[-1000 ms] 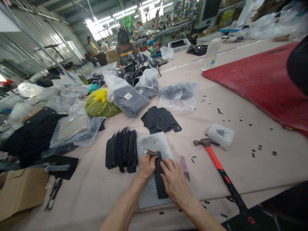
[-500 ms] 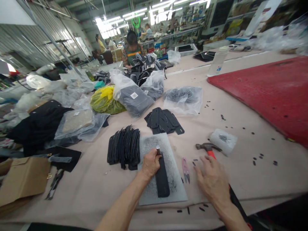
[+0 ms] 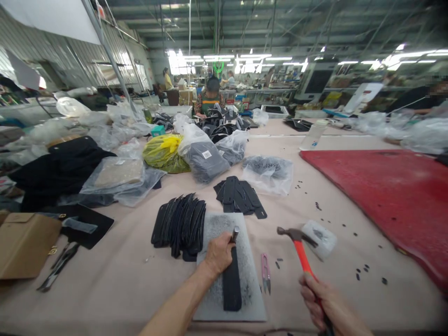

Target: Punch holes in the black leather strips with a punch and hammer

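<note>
My left hand (image 3: pixel 219 254) is closed around a short metal punch (image 3: pixel 235 232), whose top end sticks out above the fingers. The punch stands over the far end of a black strap piece (image 3: pixel 231 289); its lower tip is hidden by my hand. Under the strap lies a worn grey board (image 3: pixel 250 298) with dark marks. My right hand (image 3: pixel 320 298) is wrapped around the handle of a claw hammer (image 3: pixel 303 252), its head pointing away from me. Between the board and the hammer are pink thread snips (image 3: pixel 266 273) and small black offcuts (image 3: pixel 279 261).
A row of stacked black pieces (image 3: pixel 180 224) stands left of the board, and a loose pile of them (image 3: pixel 240 196) lies beyond it. Plastic bags (image 3: pixel 206 158) fill the back left. A red sheet (image 3: pixel 371 186) covers the right. A white block (image 3: pixel 320 238) sits beside the hammer head.
My right hand, open and reaching over the hammer before, is now closed on its handle. The left hand stays on the punch. The view has tilted upward and levelled.
</note>
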A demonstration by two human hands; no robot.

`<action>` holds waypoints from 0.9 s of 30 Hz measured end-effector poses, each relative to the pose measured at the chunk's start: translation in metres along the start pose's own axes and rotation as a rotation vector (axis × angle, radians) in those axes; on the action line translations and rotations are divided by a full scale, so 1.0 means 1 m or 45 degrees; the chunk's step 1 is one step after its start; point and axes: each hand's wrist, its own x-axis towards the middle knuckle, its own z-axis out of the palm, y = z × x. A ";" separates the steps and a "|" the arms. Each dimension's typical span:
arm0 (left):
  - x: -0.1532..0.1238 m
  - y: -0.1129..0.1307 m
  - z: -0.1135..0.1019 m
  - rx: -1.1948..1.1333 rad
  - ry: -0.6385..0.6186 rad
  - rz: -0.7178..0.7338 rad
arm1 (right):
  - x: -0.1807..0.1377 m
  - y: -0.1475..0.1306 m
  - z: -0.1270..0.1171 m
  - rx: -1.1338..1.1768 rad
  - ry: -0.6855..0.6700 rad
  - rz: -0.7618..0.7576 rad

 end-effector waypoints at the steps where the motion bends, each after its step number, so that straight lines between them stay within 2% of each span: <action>1: 0.000 0.000 0.000 0.001 0.001 0.001 | -0.008 -0.018 0.004 -0.036 0.029 -0.073; 2: 0.000 0.000 0.000 0.001 0.005 0.001 | -0.016 -0.036 0.007 -0.136 0.074 -0.227; 4: 0.001 0.000 0.000 -0.011 0.017 0.007 | -0.028 -0.067 0.013 -0.415 0.229 -0.661; 6: 0.001 -0.001 0.000 -0.031 0.032 0.017 | -0.033 -0.087 0.019 -0.705 0.307 -1.043; 8: 0.001 -0.001 0.001 -0.042 0.035 0.017 | -0.033 -0.096 0.025 -1.000 0.242 -1.211; 10: 0.001 -0.002 0.001 -0.043 0.024 0.003 | -0.034 -0.102 0.029 -1.223 0.111 -1.202; 12: 0.000 -0.003 0.002 -0.040 0.010 -0.014 | -0.038 -0.108 0.031 -1.266 0.099 -1.210; 16: -0.001 -0.003 0.002 -0.036 0.005 -0.017 | -0.047 -0.114 0.031 -0.916 0.409 -1.374; 17: -0.001 -0.003 0.002 -0.037 0.002 -0.011 | -0.046 -0.112 0.031 -0.889 0.431 -1.398; 18: -0.001 -0.003 0.002 -0.036 -0.002 -0.006 | -0.044 -0.109 0.031 -0.927 0.405 -1.401; 21: -0.001 -0.004 0.003 -0.026 0.001 -0.014 | -0.037 -0.105 0.027 -1.231 0.119 -1.277; 22: -0.001 -0.004 0.003 -0.023 0.006 -0.018 | -0.037 -0.108 0.025 -1.268 0.078 -1.229; 24: -0.001 -0.004 0.003 -0.026 0.015 -0.021 | -0.042 -0.119 0.023 -1.145 0.162 -1.204; 27: -0.001 -0.004 0.003 -0.041 0.020 -0.011 | -0.052 -0.128 0.026 -0.712 0.501 -1.220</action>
